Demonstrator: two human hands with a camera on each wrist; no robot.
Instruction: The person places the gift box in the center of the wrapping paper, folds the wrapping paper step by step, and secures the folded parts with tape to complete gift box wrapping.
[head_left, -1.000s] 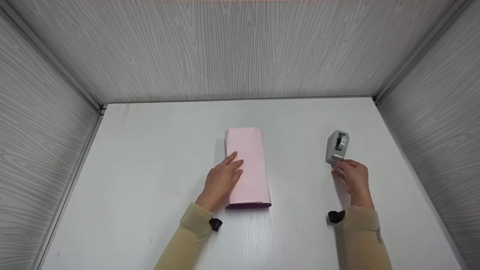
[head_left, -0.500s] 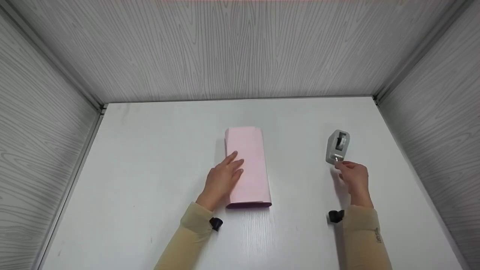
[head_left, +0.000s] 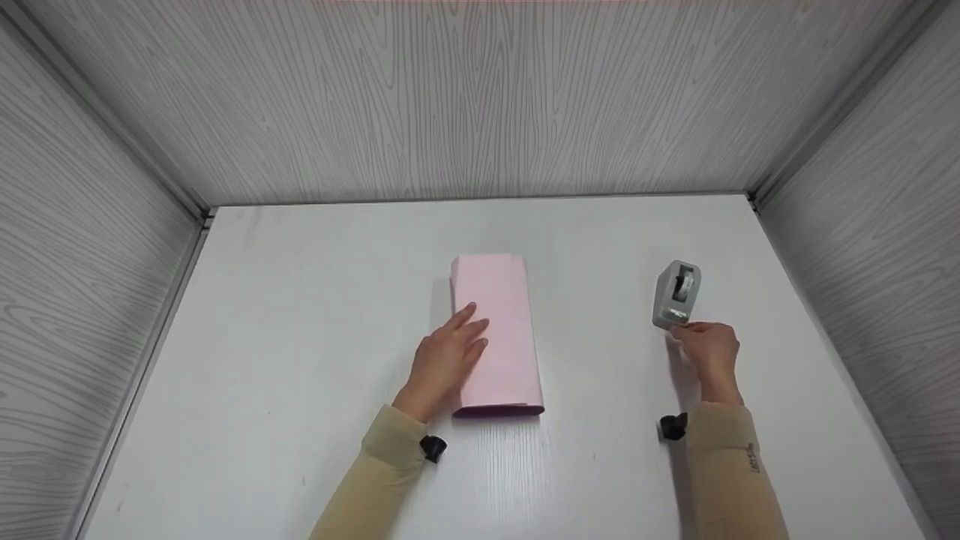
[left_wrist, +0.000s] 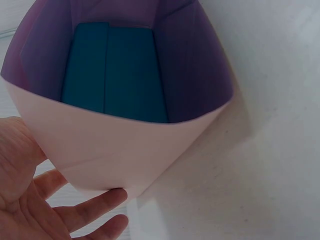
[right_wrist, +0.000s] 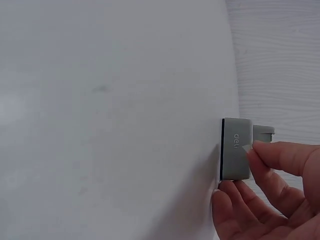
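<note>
A pink paper wrap (head_left: 499,330) lies lengthwise on the table, folded round a teal box (left_wrist: 130,70) seen through its open near end. My left hand (head_left: 444,360) rests on the wrap's left side, fingers spread and fairly straight. To the right stands a grey tape dispenser (head_left: 667,300) with a roll of clear tape (head_left: 683,285). At its near end, my right hand (head_left: 709,349) pinches a small bit of tape (right_wrist: 247,148) between thumb and index finger. In the right wrist view, the other fingers of that hand lie against or close to the dispenser's lower side.
The white table (head_left: 315,300) is bounded by a wood-grained back panel (head_left: 480,105) and side panels. Black wrist cameras (head_left: 433,448) sit at both cuffs. Between the wrap and the dispenser is a stretch of bare tabletop.
The right hand's fingers have drawn together in a pinch at the dispenser's near end, and the hand has shifted slightly. The left hand and the wrap look nearly unmoved.
</note>
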